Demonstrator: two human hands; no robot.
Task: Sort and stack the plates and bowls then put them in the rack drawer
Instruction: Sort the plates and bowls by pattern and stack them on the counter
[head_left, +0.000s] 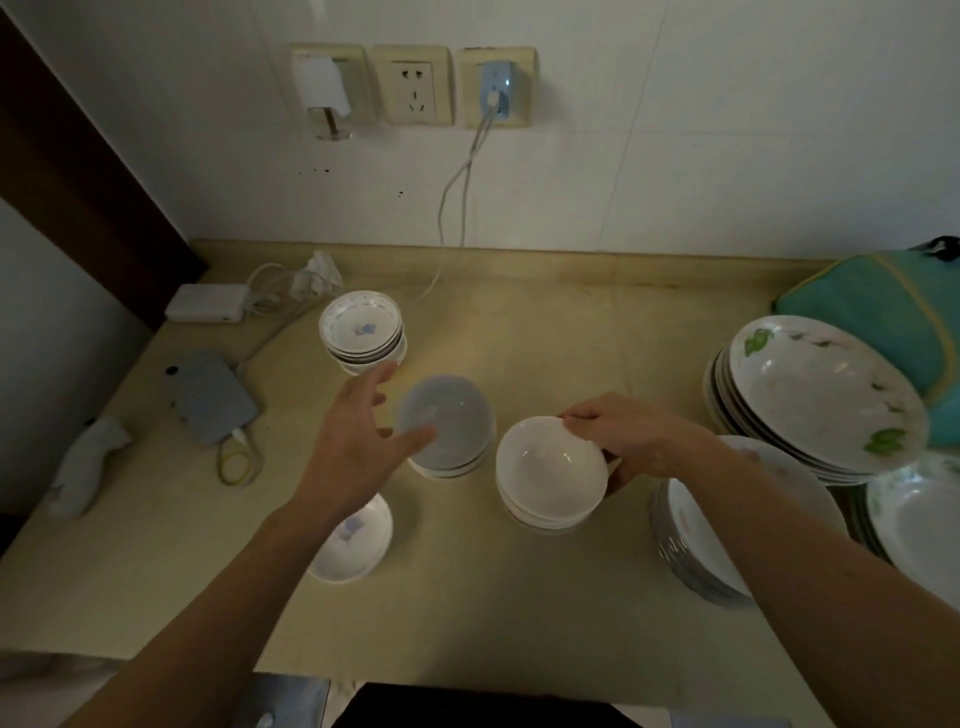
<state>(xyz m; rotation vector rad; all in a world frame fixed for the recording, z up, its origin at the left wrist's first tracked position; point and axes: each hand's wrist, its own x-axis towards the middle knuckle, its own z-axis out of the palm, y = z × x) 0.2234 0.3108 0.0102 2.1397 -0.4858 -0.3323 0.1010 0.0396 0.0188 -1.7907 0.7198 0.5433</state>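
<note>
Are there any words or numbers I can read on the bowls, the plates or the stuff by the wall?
No readable words or numbers anywhere.
Small white dishes with blue flower print: pictures only.
Large white plates with green leaf print: pictures only.
White flat box with cables: any marking too blurred.
Beige wall socket: no lettering visible.

My feed is dim and yellowish, brightest on the countertop (545, 332) centre with soft glints on the white bowls (550, 467), while the edges darken, bend with wide-angle distortion, and the grey bowl (452, 415) smears.
</note>
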